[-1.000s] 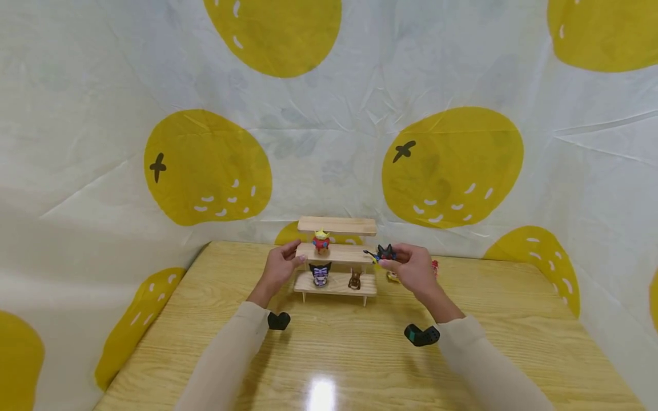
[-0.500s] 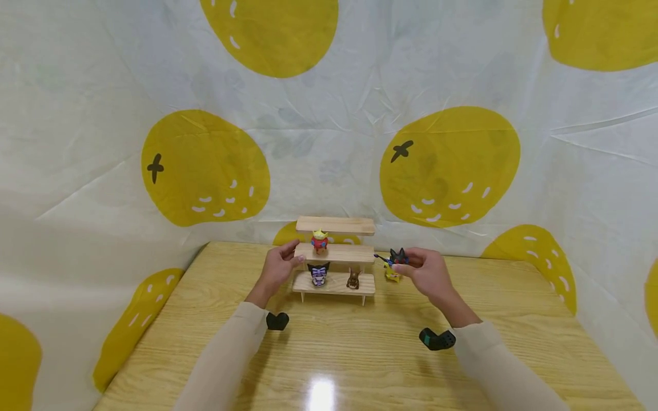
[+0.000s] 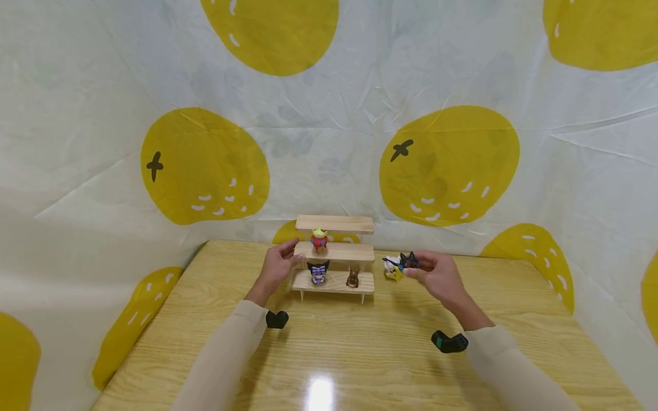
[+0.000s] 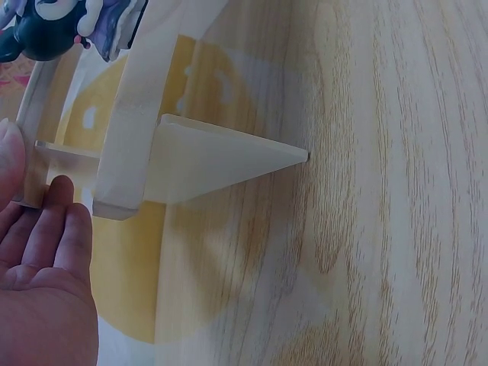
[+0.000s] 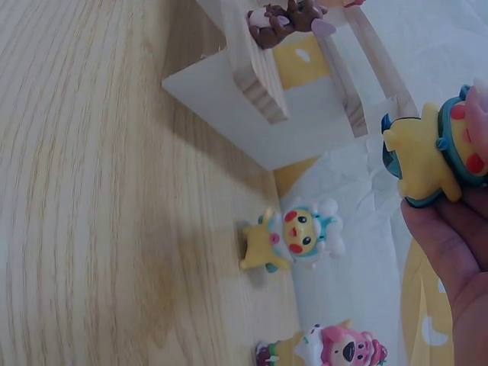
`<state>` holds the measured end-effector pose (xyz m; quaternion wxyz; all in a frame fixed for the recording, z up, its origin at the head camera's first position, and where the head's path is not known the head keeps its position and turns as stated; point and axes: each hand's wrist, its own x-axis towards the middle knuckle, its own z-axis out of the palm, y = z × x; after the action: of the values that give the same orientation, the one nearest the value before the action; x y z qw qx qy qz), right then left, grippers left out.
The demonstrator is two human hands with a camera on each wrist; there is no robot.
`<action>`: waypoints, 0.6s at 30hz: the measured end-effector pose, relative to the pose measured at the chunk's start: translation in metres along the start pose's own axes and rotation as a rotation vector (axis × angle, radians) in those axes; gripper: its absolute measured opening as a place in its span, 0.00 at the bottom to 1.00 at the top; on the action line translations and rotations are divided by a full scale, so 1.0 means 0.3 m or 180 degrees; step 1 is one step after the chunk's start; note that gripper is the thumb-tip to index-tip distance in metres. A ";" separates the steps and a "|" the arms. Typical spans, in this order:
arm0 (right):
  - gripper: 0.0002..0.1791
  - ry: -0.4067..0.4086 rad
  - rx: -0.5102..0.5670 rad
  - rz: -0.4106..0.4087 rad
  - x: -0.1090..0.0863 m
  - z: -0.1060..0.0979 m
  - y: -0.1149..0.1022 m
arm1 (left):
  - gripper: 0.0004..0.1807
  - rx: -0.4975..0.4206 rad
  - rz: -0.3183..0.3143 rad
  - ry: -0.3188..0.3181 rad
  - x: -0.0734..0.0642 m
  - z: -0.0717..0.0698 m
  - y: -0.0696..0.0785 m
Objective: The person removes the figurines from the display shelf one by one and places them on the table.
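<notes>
A three-tier wooden display shelf (image 3: 349, 252) stands at the back of the table. My left hand (image 3: 277, 268) holds the left end of its middle board, thumb on one side and fingers on the other in the left wrist view. Right of the shelf, my right hand (image 3: 443, 281) pinches a yellow toy figurine (image 5: 423, 156) with red cheeks and a black-eared hood; its head is partly hidden by the thumb. Just left of that figurine in the head view, a white-hooded yellow figurine (image 5: 301, 232) stands upright on the table.
The middle board carries a red figurine with a yellow top (image 3: 319, 242). On the bottom board sit a black-and-purple figurine (image 3: 318, 273) and a brown one (image 3: 352, 277). A pink bear figurine (image 5: 351, 347) stands past the white-hooded one. Patterned cloth (image 3: 329, 142) hangs behind the table.
My right hand has moved right, away from the shelf, carrying the black-hooded figurine. The white-hooded figurine now shows more beside it. The left hand stays on the shelf end.
</notes>
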<state>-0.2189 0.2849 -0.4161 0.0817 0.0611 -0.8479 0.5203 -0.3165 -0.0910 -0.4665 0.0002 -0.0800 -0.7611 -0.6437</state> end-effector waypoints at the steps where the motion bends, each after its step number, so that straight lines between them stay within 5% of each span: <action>1: 0.22 -0.0011 -0.0009 -0.0009 -0.001 -0.003 0.005 | 0.31 0.0006 -0.0007 -0.0001 0.000 -0.001 0.000; 18: 0.22 -0.0094 -0.0251 0.0025 -0.028 -0.047 0.067 | 0.31 0.0021 -0.0026 0.0029 0.004 0.000 0.001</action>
<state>-0.2134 0.3068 -0.4289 0.0694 0.0622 -0.8691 0.4858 -0.3178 -0.0908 -0.4661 0.0013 -0.0740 -0.7635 -0.6415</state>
